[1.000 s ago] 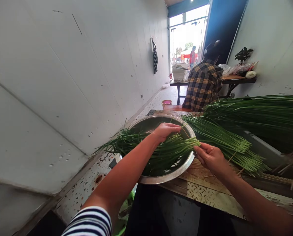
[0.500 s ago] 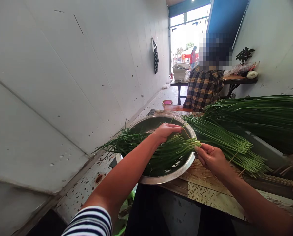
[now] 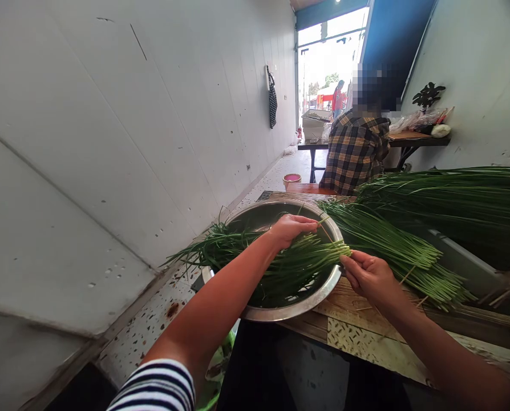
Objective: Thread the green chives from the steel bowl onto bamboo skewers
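Note:
A bundle of garlic chives (image 3: pixel 298 262) lies across a round metal basin (image 3: pixel 295 313), its leaves hanging over the far left rim. My left hand (image 3: pixel 291 229) is closed in a pinch above the bundle, holding the end of a thin straw-like strand (image 3: pixel 326 233) that runs down toward the pale stem ends. At those stem ends, by the basin's right rim, my right hand (image 3: pixel 368 278) pinches with thumb and fingers. Whether it also grips the strand's other end cannot be made out. Part of the bundle is hidden behind my left forearm.
More chive bunches (image 3: pixel 392 240) lie right of the basin on a wood-patterned table (image 3: pixel 361 339). A large heap of chives (image 3: pixel 456 194) rests over a pale-edged container (image 3: pixel 462 248). A person in a plaid shirt (image 3: pixel 353 151) sits beyond the table. A white wall (image 3: pixel 109 142) runs along the left.
The view has shifted very slightly. Both hands keep the same pinch and stay in the same place on the chives and strand.

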A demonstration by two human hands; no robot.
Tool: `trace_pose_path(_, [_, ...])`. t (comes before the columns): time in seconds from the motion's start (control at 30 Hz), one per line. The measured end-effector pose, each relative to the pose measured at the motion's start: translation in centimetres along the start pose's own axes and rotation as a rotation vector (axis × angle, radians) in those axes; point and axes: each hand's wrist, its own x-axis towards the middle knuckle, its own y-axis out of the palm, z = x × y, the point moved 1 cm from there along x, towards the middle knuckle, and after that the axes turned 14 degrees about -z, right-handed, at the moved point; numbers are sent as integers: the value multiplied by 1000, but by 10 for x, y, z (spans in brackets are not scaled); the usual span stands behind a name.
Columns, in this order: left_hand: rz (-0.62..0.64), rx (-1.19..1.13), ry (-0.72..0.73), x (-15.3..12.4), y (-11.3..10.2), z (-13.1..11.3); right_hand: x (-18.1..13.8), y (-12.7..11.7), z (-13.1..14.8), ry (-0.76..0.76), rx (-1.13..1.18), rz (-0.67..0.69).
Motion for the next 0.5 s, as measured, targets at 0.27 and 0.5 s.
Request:
trace_pose_path(0.27, [86, 157, 64, -4, 4, 7, -2, 2, 2, -30, -23, -44])
trace_pose_path(0.5, [150, 453, 247, -13, 1, -5, 3, 0, -3, -61, 31, -37])
